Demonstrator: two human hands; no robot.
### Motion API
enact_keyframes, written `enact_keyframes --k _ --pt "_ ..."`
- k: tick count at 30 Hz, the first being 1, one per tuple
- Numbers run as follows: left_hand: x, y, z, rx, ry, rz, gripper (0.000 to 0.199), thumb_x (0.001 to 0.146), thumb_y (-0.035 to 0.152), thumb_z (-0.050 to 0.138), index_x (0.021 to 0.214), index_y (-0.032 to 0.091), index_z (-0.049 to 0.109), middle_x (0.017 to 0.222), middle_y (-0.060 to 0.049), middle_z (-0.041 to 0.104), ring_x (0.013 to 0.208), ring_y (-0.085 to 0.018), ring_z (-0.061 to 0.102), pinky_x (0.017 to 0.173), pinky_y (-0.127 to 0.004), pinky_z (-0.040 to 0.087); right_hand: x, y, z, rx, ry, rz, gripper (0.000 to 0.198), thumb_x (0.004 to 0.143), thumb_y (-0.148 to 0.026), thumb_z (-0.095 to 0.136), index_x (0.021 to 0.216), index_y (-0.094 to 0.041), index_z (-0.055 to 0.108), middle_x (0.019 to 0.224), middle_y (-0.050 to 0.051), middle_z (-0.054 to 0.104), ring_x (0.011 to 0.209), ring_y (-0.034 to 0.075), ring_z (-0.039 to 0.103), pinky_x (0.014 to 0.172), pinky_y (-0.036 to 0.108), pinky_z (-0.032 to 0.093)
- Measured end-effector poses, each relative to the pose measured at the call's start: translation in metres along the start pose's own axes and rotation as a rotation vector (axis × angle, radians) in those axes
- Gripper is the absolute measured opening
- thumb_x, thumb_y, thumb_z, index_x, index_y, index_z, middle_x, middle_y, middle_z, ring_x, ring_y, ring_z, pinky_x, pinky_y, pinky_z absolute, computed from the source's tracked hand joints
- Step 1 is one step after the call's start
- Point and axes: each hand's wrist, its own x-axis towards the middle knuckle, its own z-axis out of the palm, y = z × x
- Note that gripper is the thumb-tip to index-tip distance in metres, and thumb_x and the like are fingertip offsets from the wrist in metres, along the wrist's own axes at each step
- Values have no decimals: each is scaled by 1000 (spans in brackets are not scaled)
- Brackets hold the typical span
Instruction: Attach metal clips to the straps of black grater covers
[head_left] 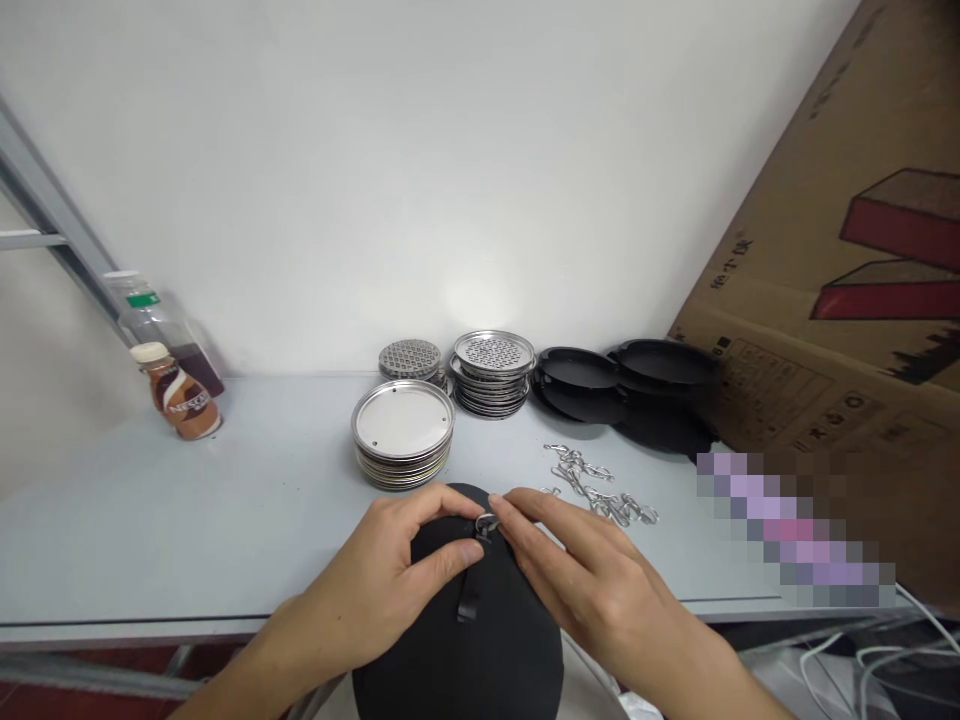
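Note:
A black rounded object (457,650), like a dome or lampshade, sits in front of me at the table's edge. At its top is a small shiny metal wire hook (487,521), and a short black strap (468,597) lies below it. My left hand (420,565) pinches the hook from the left between thumb and forefinger. From the right, my right hand (585,565) closes its fingertips on the same hook, its other fingers resting along the black surface. Several loose metal wire hooks (592,485) lie on the table beyond my right hand.
Behind stand stacks of metal discs (403,420), perforated round plates (495,353) and black round trays (577,370). Two bottles (187,395) are at the left. A large cardboard box (795,340) leans on the right, near a blurred patch (795,530) and white cables (825,655).

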Motion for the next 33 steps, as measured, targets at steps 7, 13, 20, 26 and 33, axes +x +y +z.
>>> enact_keyframes --k 7,13,20,26,33 --pt "1 -1 0 -36 -15 -38 21 91 34 62 110 28 66 111 1 72 102 -20 66 90 -29 50 0 1 0 46 -9 23 28 94 -7 49 120 -7 60 97 16 71 83 24 70 68 37 61" --pt "1 2 -1 -95 -26 -85 18 89 35 63 103 24 66 98 0 74 94 -21 68 81 -29 52 -5 -10 6 24 27 115 33 93 -6 51 125 -8 57 99 16 71 84 24 71 68 35 62" --pt "-1 -4 -1 -141 -23 -124 21 89 36 63 104 22 62 98 -3 73 93 -22 67 81 -31 51 -11 -14 19 23 51 121 44 90 -1 48 133 -7 51 109 17 70 90 25 71 71 35 63" --pt "-1 -6 -2 -214 -97 -163 26 89 36 64 111 24 57 95 0 72 88 -18 64 78 -27 49 -3 -21 22 258 213 204 32 90 -1 54 119 -7 63 96 15 74 80 20 73 66 28 62" --pt "-4 0 1 -291 -108 -185 31 89 38 64 116 27 55 89 2 71 80 -16 63 72 -26 49 2 -16 9 847 43 736 16 91 -28 64 97 -26 79 78 0 76 67 15 70 57 22 56"
